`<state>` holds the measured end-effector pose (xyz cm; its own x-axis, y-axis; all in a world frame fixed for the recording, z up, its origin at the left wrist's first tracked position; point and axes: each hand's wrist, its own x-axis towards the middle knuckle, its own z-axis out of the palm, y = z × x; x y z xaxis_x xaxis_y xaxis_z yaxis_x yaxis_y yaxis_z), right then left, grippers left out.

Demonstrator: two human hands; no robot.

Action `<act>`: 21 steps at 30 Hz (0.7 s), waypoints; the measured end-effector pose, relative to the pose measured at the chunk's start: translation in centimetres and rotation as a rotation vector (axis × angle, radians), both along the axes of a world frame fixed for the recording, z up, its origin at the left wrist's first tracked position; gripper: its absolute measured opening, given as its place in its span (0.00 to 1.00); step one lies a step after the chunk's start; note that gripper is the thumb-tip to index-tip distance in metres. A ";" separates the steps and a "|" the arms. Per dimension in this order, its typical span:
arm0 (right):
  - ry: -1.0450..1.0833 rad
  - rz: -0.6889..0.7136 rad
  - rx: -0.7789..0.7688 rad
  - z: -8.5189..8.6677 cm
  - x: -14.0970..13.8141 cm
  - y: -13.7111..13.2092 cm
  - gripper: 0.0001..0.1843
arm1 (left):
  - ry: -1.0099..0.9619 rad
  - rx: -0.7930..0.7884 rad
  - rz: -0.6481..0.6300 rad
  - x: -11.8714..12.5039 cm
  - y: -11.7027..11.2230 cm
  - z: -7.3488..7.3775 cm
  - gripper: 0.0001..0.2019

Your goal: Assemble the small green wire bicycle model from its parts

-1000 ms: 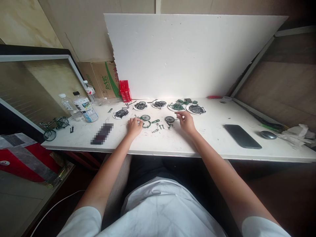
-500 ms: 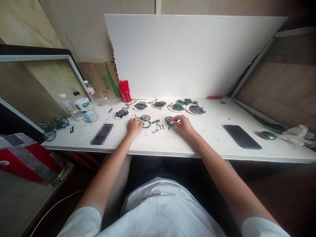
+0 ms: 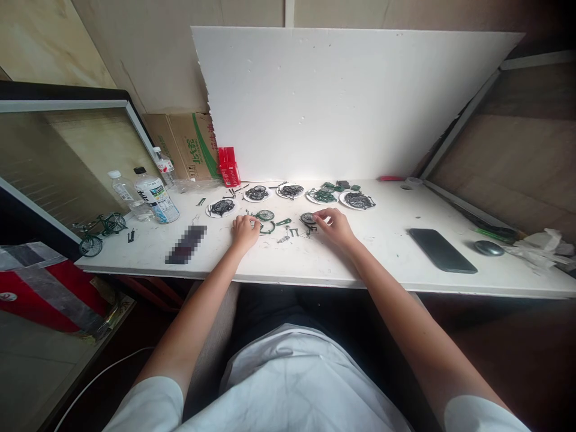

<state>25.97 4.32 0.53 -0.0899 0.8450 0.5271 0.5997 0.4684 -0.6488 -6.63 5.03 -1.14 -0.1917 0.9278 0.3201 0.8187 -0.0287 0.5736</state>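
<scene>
My left hand [image 3: 246, 233] rests palm down on the white table, its fingers slightly bent and lying beside a curved green part [image 3: 268, 228] and a miniature bicycle wheel [image 3: 265, 215]. Nothing shows in its grip. Across from it, my right hand [image 3: 335, 227] has thumb and forefinger pinched at the right rim of another miniature wheel [image 3: 308, 218], a dark one with a black piece below it. Between the hands lie a green chain-guard-like part [image 3: 283, 222] and several tiny metal pieces [image 3: 293, 232].
Behind the hands are several white plates of parts, one with black wheels [image 3: 357, 200]. An assembled toy bicycle [image 3: 101, 231] and bottles [image 3: 157, 197] stand left. A phone [image 3: 441, 249] and a mouse [image 3: 489, 248] lie right; a white foam board [image 3: 360, 102] leans behind.
My right hand has shifted very slightly at the dark wheel, its fingertips a touch farther right and up. My left hand and the loose parts stay where they were.
</scene>
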 end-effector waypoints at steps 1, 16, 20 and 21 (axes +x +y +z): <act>0.028 0.002 -0.005 0.1 -0.1 0.0 0.17 | -0.003 0.001 0.001 0.0 -0.1 0.1 0.12; 0.383 0.222 -0.182 1.6 -2.5 -1.2 0.32 | -0.042 0.297 0.034 0.7 -1.5 2.6 0.03; 0.487 0.358 -0.283 2.5 -3.7 -2.4 0.32 | -0.174 0.342 -0.306 2.3 -2.6 3.4 0.06; 0.502 0.374 -0.312 2.7 -3.9 -2.7 0.32 | -0.234 0.331 -0.389 2.9 -2.9 3.4 0.07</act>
<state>22.03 1.65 3.18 -0.2131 0.9238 0.3182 0.0269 0.3311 -0.9432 -3.74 2.09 2.31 0.0433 0.8014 0.5966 0.5641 -0.5125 0.6474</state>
